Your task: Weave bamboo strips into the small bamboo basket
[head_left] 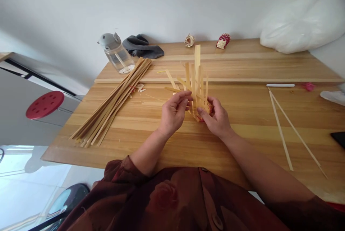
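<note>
A half-woven piece of pale bamboo strips (196,80) stands up from between my hands over the wooden table (151,123), its loose ends fanning upward. My left hand (174,114) pinches one strip at the left side of the weave. Cupped around the woven base, my right hand (215,116) has its fingers closed on it. A bit of red shows at the base.
A long bundle of bamboo strips (113,101) lies at the left. Two loose strips (285,130) lie at the right. At the back stand a plastic bottle (117,53), a grey cloth (142,47), a small woven ball (189,40), a red-and-white trinket (223,41) and a white bag (304,22). A red stool (44,104) stands beside the table.
</note>
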Demonstrator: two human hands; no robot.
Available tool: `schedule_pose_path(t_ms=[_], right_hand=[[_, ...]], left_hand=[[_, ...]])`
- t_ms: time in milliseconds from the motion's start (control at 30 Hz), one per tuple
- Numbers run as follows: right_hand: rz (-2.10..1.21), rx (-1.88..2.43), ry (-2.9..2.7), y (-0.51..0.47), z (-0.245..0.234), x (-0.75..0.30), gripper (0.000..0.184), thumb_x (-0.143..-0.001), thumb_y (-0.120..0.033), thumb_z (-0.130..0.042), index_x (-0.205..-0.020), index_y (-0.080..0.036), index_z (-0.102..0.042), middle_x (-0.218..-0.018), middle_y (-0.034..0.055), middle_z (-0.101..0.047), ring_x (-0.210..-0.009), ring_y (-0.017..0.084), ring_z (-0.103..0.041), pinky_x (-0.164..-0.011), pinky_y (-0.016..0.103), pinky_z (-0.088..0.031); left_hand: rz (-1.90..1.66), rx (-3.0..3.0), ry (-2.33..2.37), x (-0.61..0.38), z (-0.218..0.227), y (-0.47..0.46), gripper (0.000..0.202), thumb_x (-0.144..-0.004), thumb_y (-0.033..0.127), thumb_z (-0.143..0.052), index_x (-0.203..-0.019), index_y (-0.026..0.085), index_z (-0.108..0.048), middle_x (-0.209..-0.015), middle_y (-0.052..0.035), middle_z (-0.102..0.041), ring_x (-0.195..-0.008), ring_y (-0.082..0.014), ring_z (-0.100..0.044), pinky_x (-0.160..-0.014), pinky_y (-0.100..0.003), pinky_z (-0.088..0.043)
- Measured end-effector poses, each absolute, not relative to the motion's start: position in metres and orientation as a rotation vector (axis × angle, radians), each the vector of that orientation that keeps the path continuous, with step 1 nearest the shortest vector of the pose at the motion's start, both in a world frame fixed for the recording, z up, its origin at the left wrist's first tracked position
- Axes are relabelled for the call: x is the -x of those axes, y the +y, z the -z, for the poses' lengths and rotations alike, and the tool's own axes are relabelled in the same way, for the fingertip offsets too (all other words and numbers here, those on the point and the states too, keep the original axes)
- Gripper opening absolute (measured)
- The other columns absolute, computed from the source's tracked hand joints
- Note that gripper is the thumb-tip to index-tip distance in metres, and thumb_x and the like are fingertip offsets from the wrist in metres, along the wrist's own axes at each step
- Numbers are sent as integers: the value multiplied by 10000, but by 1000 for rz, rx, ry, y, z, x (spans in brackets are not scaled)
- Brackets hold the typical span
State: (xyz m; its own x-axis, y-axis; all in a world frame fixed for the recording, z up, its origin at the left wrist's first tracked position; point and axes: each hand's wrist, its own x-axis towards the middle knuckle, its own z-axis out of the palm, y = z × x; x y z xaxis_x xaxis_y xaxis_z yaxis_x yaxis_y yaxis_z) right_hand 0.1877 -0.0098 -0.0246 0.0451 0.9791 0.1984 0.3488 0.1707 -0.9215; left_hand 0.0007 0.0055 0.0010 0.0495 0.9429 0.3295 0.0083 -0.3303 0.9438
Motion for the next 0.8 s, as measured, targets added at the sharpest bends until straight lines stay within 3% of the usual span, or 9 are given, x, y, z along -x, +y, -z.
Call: schedule_pose_path(t_ms=[167, 267, 367, 467, 567, 733, 800], right_hand=[[-860, 1287, -1424, -6, 33, -189, 641, -904, -695, -736, -1336, -238, -612, -1248, 128, -775, -1056, 311, -745, -949, 513, -602], [-813, 1255, -1445, -6, 34, -188, 595, -951, -679, -685, -1339, -234, -607, -1272, 136, -769, -1080, 307, -746, -961, 502, -602], [-721, 1258, -1505, -9, 31, -186, 548, -987, -629, -654, -1358, -231, -588, -1292, 147, -763, -1075, 306, -751, -936, 491, -612], [-595, 1300, -1598, -12, 29, -185, 517, -991, -558, -663, -1363, -210, -576, -1259, 167, -759, -1043, 313, -753, -911, 500, -617], [-465, 1313, -1673, -13, 31, -185, 504, -982, -503, -683, -1361, -191, -570, -1208, 179, -754, -1026, 320, -748, -899, 513, -622], [-129, 1182, -1688, -12, 22, -191, 485, -982, -399, -710, -1396, -181, -581, -1340, 229, -682, -1232, 372, -675, -962, 551, -600], [40, 1128, -1666, -14, 12, -193, 431, -960, -319, -747, -1361, -211, -631, -1278, 192, -703, -1178, 350, -683, -939, 521, -600]], left_hand=[[-1510, -1416, 896, -1, -5, 4, 224, -1055, 258, -556, -1218, 205, -701, -1109, -69, -798, -822, -109, -755, -742, -240, -636], [-1519, -1589, 903, 0, -7, 2, 175, -1049, 245, -582, -1094, 201, -745, -1096, -71, -793, -964, -146, -757, -867, -288, -634], [-1500, -1828, 1010, -1, -7, 0, 175, -1020, 195, -598, -1099, 210, -754, -1120, -80, -787, -1060, -173, -732, -925, -315, -611], [-1472, -1720, 1189, -4, -3, 0, 238, -957, 168, -654, -1190, 213, -660, -1050, -52, -789, -865, -132, -727, -780, -261, -592], [-1425, -1639, 1263, -6, 3, 1, 262, -886, 175, -730, -1120, 210, -616, -932, -15, -781, -776, -120, -718, -681, -222, -543], [-1408, -1856, 1327, -7, 13, 0, 98, -935, 231, -720, -919, 211, -625, -873, -4, -755, -760, -131, -684, -717, -252, -531], [-1415, -1957, 1321, -6, 15, -1, 89, -956, 216, -699, -900, 211, -630, -844, -8, -740, -762, -143, -673, -728, -262, -531]])
